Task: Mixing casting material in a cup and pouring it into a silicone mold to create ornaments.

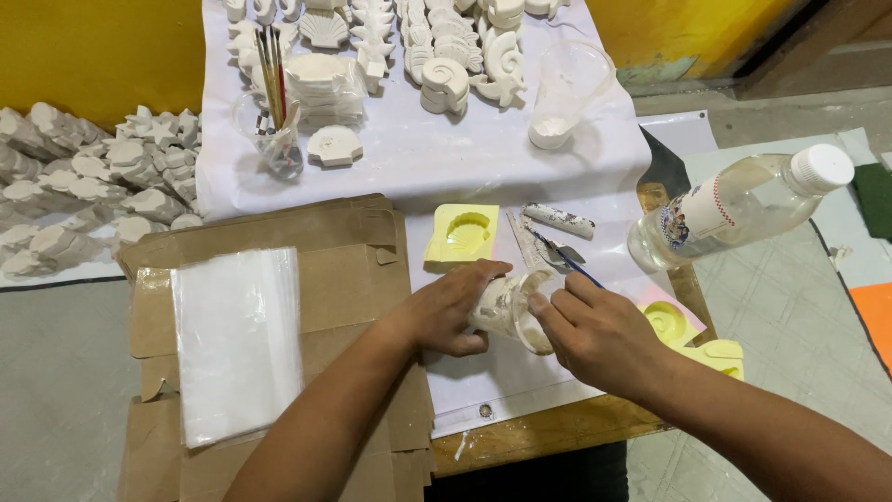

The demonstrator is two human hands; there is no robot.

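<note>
Plaster-smeared and cloudy, the small plastic cup [509, 309] lies tipped on its side in my left hand [452, 314], low over the white sheet at the front of the worktop [548, 432]. My left hand is wrapped around the cup's body, mouth turned toward my right. My right hand [599, 336] is pinched around a thin blue-handled tool [569, 263], its working end at the cup's rim; I cannot tell whether the tip is inside.

To do this well, I judge that I should keep the cup tilted just enough that the white mix gathers at the lip without spilling, and scrape along the wall in short strokes, with my left hand steady.

Counting what is near: one yellow shell mould [463, 232] just beyond the cup, and at least two more yellow moulds [692, 336] partly hidden behind my right wrist. One clear water bottle [739, 206] with a white cap lies on its side to the right. One larger clear cup [565, 93] with white powder stands farther back, and one jar of brushes [271, 125] holds several, too bunched to count. One stack of clear plastic bags [239, 339] rests on flattened cardboard [348, 270] to the left. White cast shells [446, 82] are too many to count.
</note>
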